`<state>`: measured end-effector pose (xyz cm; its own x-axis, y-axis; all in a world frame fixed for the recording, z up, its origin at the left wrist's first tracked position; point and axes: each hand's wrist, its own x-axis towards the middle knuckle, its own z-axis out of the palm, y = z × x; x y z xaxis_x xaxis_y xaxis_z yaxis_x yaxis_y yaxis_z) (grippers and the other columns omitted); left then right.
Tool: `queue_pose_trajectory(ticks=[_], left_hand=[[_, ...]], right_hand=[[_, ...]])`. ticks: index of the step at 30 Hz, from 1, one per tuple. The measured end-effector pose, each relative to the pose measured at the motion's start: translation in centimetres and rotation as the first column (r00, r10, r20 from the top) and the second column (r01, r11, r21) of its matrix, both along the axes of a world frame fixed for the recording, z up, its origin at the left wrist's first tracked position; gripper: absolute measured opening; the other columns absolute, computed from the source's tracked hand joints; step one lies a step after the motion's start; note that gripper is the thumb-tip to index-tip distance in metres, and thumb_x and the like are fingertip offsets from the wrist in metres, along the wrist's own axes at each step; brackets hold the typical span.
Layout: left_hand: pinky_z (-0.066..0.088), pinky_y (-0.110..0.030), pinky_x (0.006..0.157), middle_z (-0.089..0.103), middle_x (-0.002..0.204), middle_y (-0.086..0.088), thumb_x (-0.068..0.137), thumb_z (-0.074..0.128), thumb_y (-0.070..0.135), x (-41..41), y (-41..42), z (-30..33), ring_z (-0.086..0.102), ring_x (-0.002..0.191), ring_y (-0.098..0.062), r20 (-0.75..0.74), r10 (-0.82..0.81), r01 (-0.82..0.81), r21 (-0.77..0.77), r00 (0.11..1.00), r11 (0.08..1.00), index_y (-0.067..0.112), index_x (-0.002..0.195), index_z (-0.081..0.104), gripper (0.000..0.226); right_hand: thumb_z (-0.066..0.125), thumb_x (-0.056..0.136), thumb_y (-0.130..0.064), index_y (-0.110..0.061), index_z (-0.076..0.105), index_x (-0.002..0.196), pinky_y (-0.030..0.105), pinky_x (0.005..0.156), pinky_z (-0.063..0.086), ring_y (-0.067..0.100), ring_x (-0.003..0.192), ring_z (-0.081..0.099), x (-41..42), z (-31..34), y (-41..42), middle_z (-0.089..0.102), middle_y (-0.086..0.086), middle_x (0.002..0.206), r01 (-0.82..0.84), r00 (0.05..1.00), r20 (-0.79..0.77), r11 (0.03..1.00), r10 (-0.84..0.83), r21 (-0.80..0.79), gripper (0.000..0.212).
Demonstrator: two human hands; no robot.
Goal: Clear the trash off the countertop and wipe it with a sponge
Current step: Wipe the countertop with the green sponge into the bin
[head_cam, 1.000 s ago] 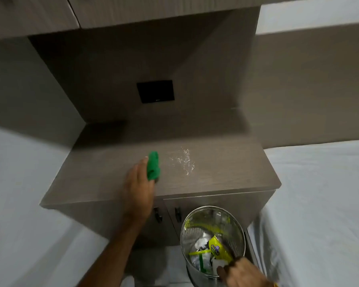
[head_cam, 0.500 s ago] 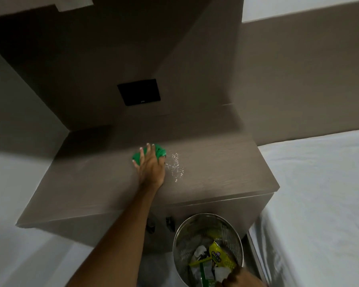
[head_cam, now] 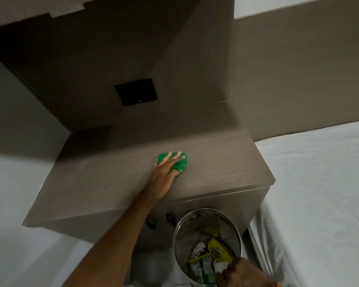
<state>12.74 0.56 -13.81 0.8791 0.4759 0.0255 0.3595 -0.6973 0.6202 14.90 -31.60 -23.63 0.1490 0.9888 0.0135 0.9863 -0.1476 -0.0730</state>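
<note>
Left hand (head_cam: 164, 172): reaches forward over the table, palm down, fingers spread flat on top of the sponge; its grip is pressed onto the sponge with the fingertips (head_cam: 175, 155) fanned across it, so it is clamped on the sponge from above.
Sponge (head_cam: 179, 163): green, lying on the table under the left hand, about the middle of the surface and somewhat toward the back; its right part bulges out past the fingers.
Table (head_cam: 226, 162): brown wood-grain top, set into a corner between a back panel and a side panel of the same tone; the surface around the sponge shows no loose trash.
Right hand (head_cam: 245, 273): at the lower edge of the view, fingers curled over the near rim of the bin; its grip is closed on that rim.
Bin (head_cam: 180, 237): round, shiny metal with a perforated wall, held below and in front of the table edge, just right of the cabinet handles.
Trash (head_cam: 218, 250): yellow-green wrapper and crumpled white paper inside the bin.
Cabinet handles (head_cam: 171, 218): two dark pulls on the front under the table, partly behind the left forearm.
Black panel (head_cam: 136, 91): dark square set in the back wall above the table.
Bed (head_cam: 319, 193): white sheet, just beside the table on the right.
</note>
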Motion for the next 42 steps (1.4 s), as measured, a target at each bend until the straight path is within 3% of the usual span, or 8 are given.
queue_pose_trajectory(ticks=[6,13,20,24,29,34,40,42], left_hand=[[-0.006,-0.042,0.128,0.024,0.151,0.035,0.102,0.044,0.025,-2.7,-6.7,0.6,0.015,0.149,0.001,0.037,-0.057,0.058,-0.024,0.998,0.998,0.030,0.148,0.046,0.046],[0.001,-0.052,0.127,0.019,0.166,0.021,0.093,0.044,0.028,-8.8,-14.2,-3.8,0.008,0.159,-0.015,-0.019,-0.128,0.128,0.320,0.992,0.939,0.037,0.156,0.025,0.067],[0.037,-0.057,0.117,0.042,0.159,0.008,0.076,0.080,0.036,-11.9,-18.3,-8.6,0.032,0.151,-0.026,-0.334,-0.233,0.373,0.455,0.913,0.809,0.027,0.150,0.042,0.084],[0.026,-0.062,0.121,0.032,0.164,0.012,0.089,0.060,0.032,-13.1,-18.4,-8.7,0.020,0.156,-0.020,-0.274,-0.189,0.277,0.330,0.943,0.902,0.030,0.154,0.034,0.070],[0.015,-0.054,0.127,0.024,0.166,0.019,0.096,0.034,0.032,-15.2,-19.1,-11.4,0.012,0.157,-0.009,-0.061,0.038,-0.035,0.061,0.997,0.998,0.037,0.154,0.032,0.058],[0.032,-0.037,0.123,0.037,0.162,0.006,0.098,0.038,0.023,-18.5,-19.9,-18.2,0.033,0.151,-0.014,0.038,0.442,-0.431,-0.159,0.896,0.888,0.023,0.152,0.042,0.054],[0.040,-0.028,0.112,0.046,0.155,-0.008,0.103,0.045,0.016,-22.0,-20.1,-31.0,0.051,0.137,-0.026,-0.138,0.603,-0.618,-0.145,0.786,0.773,0.018,0.151,0.041,0.049],[0.046,-0.036,0.108,0.042,0.157,-0.008,0.103,0.041,0.030,-22.4,-20.2,-34.8,0.052,0.136,-0.028,-0.211,0.570,-0.595,-0.077,0.794,0.800,0.025,0.152,0.037,0.049]], right_hand=[[0.092,0.048,-0.040,-0.016,0.049,0.092,0.021,0.059,0.058,0.007,0.047,0.060,0.8,3.9,-0.1,0.062,-0.007,0.052,-0.326,0.945,0.106,0.890,0.309,0.319,0.066],[0.059,0.074,-0.022,-0.017,0.054,0.089,0.023,0.054,0.056,0.015,0.047,0.063,0.2,2.9,-1.9,0.064,-0.004,0.054,-0.312,0.949,0.030,0.928,0.313,0.202,0.017],[0.066,0.065,-0.019,-0.013,0.059,0.090,0.021,0.046,0.049,0.017,0.048,0.063,-1.0,2.6,-3.6,0.066,-0.001,0.058,-0.318,0.948,0.023,0.947,0.317,0.048,0.026],[0.038,0.081,-0.021,-0.013,0.072,0.078,0.020,0.043,0.048,0.017,0.046,0.064,-2.0,3.1,-3.6,0.068,-0.001,0.057,-0.294,0.956,0.020,0.950,0.294,0.101,0.035],[0.045,0.075,-0.015,-0.009,0.075,0.083,0.020,0.042,0.048,0.018,0.044,0.063,-2.9,-0.7,-3.6,0.069,0.002,0.056,-0.281,0.954,0.104,0.959,0.283,-0.034,0.032],[0.063,0.078,-0.017,-0.005,0.074,0.113,0.024,0.046,0.048,0.020,0.049,0.067,-4.0,-12.5,-4.7,0.073,0.004,0.062,-0.325,0.930,0.072,0.896,0.361,-0.301,0.040],[0.031,0.106,-0.014,-0.020,0.067,0.117,0.017,0.042,0.041,0.023,0.063,0.070,-5.4,-26.6,-4.0,0.072,0.007,0.076,-0.269,0.958,0.007,0.909,0.286,-0.319,0.038],[0.013,0.107,-0.001,-0.006,0.074,0.112,0.021,0.036,0.037,0.017,0.041,0.058,-5.5,-30.5,-3.0,0.060,0.000,0.052,-0.229,0.957,0.086,0.901,0.279,-0.368,0.061]])
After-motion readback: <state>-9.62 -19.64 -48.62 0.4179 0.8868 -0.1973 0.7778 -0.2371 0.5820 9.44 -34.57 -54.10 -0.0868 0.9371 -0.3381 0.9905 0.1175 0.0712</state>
